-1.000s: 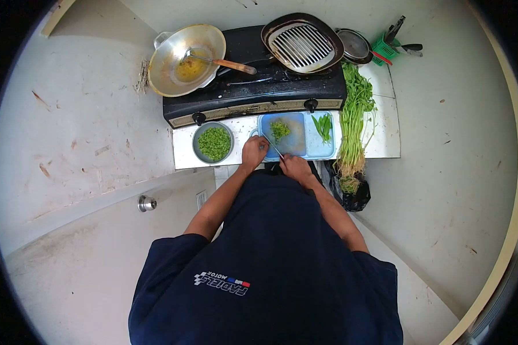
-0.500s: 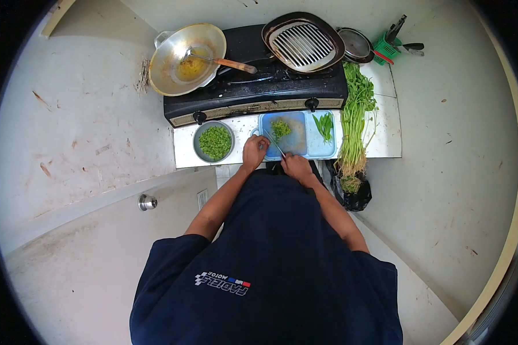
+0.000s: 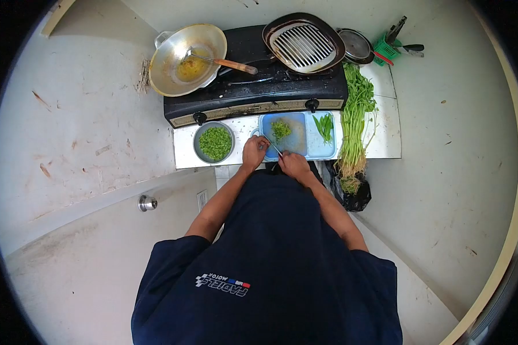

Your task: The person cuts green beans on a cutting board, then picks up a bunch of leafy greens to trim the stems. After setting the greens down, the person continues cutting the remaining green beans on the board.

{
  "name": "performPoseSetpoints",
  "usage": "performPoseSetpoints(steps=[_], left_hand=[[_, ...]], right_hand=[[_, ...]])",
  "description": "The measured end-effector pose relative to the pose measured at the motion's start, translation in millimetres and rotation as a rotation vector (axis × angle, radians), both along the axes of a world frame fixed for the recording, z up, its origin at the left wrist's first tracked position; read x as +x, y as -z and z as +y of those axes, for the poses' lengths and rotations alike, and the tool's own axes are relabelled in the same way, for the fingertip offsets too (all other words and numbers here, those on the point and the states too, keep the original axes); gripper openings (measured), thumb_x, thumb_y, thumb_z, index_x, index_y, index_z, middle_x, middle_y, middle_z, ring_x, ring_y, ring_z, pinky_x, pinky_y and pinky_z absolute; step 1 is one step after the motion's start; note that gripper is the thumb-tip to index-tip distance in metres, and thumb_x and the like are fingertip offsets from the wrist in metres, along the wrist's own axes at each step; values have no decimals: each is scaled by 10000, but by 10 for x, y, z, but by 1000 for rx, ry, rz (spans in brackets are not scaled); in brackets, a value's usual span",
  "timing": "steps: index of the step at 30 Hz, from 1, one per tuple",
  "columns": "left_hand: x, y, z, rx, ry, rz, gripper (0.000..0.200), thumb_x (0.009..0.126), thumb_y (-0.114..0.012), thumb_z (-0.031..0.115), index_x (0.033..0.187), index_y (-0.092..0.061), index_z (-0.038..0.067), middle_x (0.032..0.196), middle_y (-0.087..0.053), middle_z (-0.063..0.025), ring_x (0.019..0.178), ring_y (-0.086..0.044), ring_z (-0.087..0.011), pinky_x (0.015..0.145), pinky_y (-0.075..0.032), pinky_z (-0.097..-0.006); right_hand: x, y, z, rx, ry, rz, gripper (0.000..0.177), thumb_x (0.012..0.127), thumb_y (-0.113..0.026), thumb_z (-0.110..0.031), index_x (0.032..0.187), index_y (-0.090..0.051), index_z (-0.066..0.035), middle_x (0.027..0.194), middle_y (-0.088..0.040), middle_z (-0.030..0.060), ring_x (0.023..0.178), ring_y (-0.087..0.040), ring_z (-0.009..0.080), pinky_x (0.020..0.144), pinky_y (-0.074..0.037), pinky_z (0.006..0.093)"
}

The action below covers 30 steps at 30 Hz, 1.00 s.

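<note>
My right hand (image 3: 294,165) is closed round the handle of a knife (image 3: 275,148), low at the front edge of a blue cutting board (image 3: 312,150). The blade slants up and left to my left hand (image 3: 255,152), whose fingers are curled together at the board's left side. What those fingers pinch, if anything, is too small to make out. Just beyond the blade lies a small heap of chopped greens (image 3: 281,130). Several long green pieces (image 3: 323,127) rest in the board's right section.
Left of the board stands a grey bowl (image 3: 197,151) of chopped greens. Bunched leafy stalks with roots (image 3: 354,126) lie to the right, above a black bag (image 3: 360,201). Behind are a stove (image 3: 247,95), a wok (image 3: 161,72), a grill pan (image 3: 270,46) and a green basket (image 3: 384,49).
The knife has shifted slightly, its blade drawn a little closer to my left fingers. My right hand has moved a touch to the left; the other things stay put.
</note>
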State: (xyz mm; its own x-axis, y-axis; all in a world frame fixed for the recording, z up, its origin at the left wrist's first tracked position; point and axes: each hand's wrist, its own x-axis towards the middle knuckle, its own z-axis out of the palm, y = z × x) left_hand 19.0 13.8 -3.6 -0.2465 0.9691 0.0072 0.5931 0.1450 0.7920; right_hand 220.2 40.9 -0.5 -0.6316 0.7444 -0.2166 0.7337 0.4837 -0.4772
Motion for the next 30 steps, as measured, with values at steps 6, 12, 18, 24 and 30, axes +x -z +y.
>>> performPoseSetpoints(steps=[6, 12, 18, 24, 30], left_hand=[[-3, -32, -6, 14, 23, -1, 70, 831, -753, 84, 877, -721, 44, 795, -657, -130, 815, -640, -325, 780, -502, -445], [-62, -111, -26, 67, 144, 149, 68, 858, -736, 97, 895, -721, 42, 828, -654, -142, 845, -643, -347, 794, -511, -467], [-136, -95, -39, 108, 211, 191, 72, 865, -724, 109, 914, -747, 61, 860, -666, -118, 881, -642, -335, 800, -514, -460], [-186, -50, -104, 180, 221, 195, 104, 868, -717, 123, 941, -773, 75, 869, -676, -88, 886, -640, -312, 799, -514, -448], [-195, -76, -83, 95, 237, 206, 116, 860, -708, 120, 947, -775, 82, 845, -677, -102, 851, -642, -317, 776, -516, -442]], right_hand=[[74, -12, -48, -27, 70, -22, 399, 1021, -532, -361, 940, -638, 16, 750, -696, 269, 725, -702, 462, 695, -573, 556], [77, 25, -55, -21, 3, 3, 392, 1007, -552, -366, 958, -642, 12, 730, -691, 269, 709, -699, 473, 694, -574, 566], [33, -24, -47, -34, -3, -9, 391, 1009, -550, -358, 942, -640, 16, 736, -696, 268, 713, -705, 464, 696, -576, 564], [-90, -43, -5, -18, 13, 8, 395, 1024, -533, -348, 927, -642, 19, 761, -698, 280, 742, -707, 466, 725, -576, 554], [-45, -79, -15, -32, 58, -19, 390, 1018, -553, -346, 923, -639, 22, 755, -693, 287, 727, -700, 474, 721, -572, 561]])
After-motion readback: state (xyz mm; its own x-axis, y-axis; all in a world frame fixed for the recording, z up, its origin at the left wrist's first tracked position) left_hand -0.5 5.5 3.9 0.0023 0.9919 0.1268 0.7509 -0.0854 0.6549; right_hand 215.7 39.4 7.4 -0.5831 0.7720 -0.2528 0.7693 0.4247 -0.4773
